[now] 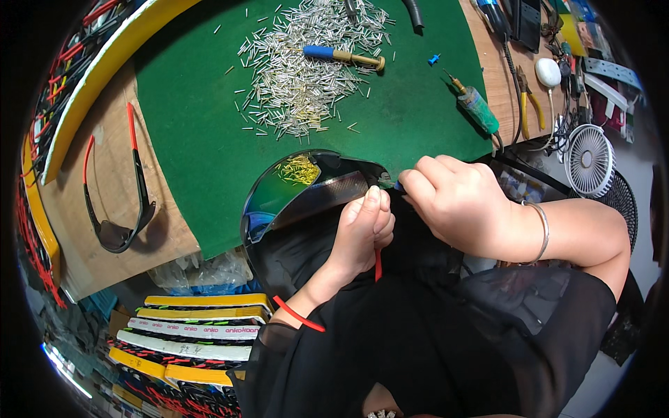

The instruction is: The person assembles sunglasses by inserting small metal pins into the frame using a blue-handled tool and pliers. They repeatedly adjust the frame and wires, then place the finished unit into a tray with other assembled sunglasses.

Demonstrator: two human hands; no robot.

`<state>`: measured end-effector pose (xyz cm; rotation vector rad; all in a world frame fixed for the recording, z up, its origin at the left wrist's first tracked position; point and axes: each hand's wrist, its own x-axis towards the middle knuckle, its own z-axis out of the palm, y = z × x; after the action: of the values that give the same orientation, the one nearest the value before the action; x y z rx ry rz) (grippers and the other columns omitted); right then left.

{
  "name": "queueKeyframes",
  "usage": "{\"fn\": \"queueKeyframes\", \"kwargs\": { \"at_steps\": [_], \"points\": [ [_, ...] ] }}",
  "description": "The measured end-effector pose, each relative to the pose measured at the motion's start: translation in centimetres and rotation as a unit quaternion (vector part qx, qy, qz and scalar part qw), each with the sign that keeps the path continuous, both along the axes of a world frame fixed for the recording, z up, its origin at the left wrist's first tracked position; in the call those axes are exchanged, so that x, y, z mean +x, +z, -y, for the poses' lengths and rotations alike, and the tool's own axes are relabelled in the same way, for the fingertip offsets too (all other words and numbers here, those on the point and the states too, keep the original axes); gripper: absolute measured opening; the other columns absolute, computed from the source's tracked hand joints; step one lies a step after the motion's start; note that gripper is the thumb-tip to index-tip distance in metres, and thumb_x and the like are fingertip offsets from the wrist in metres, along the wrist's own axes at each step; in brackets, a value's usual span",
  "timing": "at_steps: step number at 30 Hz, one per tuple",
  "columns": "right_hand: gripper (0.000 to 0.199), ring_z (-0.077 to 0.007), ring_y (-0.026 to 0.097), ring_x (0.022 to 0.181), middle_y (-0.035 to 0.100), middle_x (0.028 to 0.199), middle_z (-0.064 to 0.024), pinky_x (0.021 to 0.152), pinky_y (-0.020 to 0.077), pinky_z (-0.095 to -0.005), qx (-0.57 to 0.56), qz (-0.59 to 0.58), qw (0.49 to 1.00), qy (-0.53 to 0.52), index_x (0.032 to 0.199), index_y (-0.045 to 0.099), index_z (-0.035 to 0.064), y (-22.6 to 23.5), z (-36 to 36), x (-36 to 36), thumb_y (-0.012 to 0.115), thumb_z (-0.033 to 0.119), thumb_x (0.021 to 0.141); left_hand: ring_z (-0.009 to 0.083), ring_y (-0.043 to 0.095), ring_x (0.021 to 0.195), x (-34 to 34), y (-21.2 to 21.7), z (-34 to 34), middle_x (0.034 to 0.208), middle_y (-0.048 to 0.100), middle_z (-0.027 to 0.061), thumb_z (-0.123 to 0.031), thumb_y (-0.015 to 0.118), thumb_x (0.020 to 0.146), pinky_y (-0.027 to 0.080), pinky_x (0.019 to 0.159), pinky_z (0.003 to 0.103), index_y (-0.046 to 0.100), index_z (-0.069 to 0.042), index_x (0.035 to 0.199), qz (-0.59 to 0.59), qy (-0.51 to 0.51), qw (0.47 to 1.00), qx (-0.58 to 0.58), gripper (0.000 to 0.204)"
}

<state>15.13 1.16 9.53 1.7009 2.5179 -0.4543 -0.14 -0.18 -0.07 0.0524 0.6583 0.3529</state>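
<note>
A pair of dark wraparound sunglasses (259,202) is held over the table's near edge, its mirrored lens showing small yellow pins. My left hand (364,230) is closed on it, thumb and fingertips pinching close to the hinge end. Its red-tipped temples point back toward my body. My right hand (460,202) is curled into a fist just right of that hinge. A small blue bit shows at its fingertips; the rest of what it grips is hidden.
Loose metal pins (300,76) are heaped on the green mat (188,139), with a blue-and-brass hand tool (341,56) on top. A green-handled tool (477,108), pliers (531,104) and a white fan (589,160) lie right. Other sunglasses (118,233) rest left; stacked boxes (195,327) stand below.
</note>
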Motion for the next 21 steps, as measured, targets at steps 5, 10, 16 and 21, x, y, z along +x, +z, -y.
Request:
{"fn": "queueKeyframes", "kwargs": {
  "at_steps": [5, 10, 16, 21],
  "points": [
    [0.012, -0.0127, 0.05, 0.053, 0.045, 0.061, -0.0005, 0.041, 0.0418, -0.0227, -0.006, 0.034, 0.999, -0.002, 0.064, 0.047, 0.0095, -0.51, 0.6, -0.01, 0.057, 0.016, 0.063, 0.004, 0.022, 0.041, -0.03, 0.02, -0.04, 0.051, 0.029, -0.0065, -0.03, 0.034, 0.094, 0.018, 0.038, 0.019, 0.041, -0.009, 0.077, 0.0, 0.004, 1.0, 0.0, 0.027],
    [0.012, -0.014, 0.053, 0.048, 0.048, 0.056, -0.0014, 0.04, 0.0425, -0.0241, 0.087, -0.005, 0.996, 0.029, 0.065, 0.048, 0.0083, -0.49, -0.01, -0.1, 0.057, 0.015, 0.064, 0.0042, 0.022, 0.041, 0.04, 0.21, -0.07, 0.051, 0.028, -0.0065, -0.031, 0.035, 0.094, 0.018, 0.039, 0.019, 0.041, -0.01, 0.077, -0.004, -0.004, 1.0, 0.0, 0.028],
    [0.015, -0.0135, 0.051, 0.051, 0.046, 0.057, -0.0008, 0.042, 0.0423, -0.0223, -0.006, 0.033, 0.999, -0.007, 0.064, 0.047, 0.0079, -0.26, 0.51, -0.3, 0.058, 0.018, 0.065, 0.0041, 0.022, 0.041, -0.03, 0.08, -0.05, 0.051, 0.028, -0.0065, -0.031, 0.035, 0.094, 0.019, 0.039, 0.019, 0.041, -0.01, 0.077, -0.005, -0.002, 1.0, 0.002, 0.028],
    [0.015, -0.0145, 0.055, 0.046, 0.051, 0.054, -0.003, 0.041, 0.0438, -0.0236, 0.084, -0.005, 0.996, 0.01, 0.063, 0.048, 0.0072, -0.32, -0.21, -0.12, 0.058, 0.018, 0.067, 0.004, 0.022, 0.041, -0.03, 0.13, -0.05, 0.051, 0.028, -0.0065, -0.031, 0.034, 0.094, 0.019, 0.039, 0.019, 0.041, -0.009, 0.077, -0.005, -0.008, 1.0, -0.002, 0.028]
  ]
}}
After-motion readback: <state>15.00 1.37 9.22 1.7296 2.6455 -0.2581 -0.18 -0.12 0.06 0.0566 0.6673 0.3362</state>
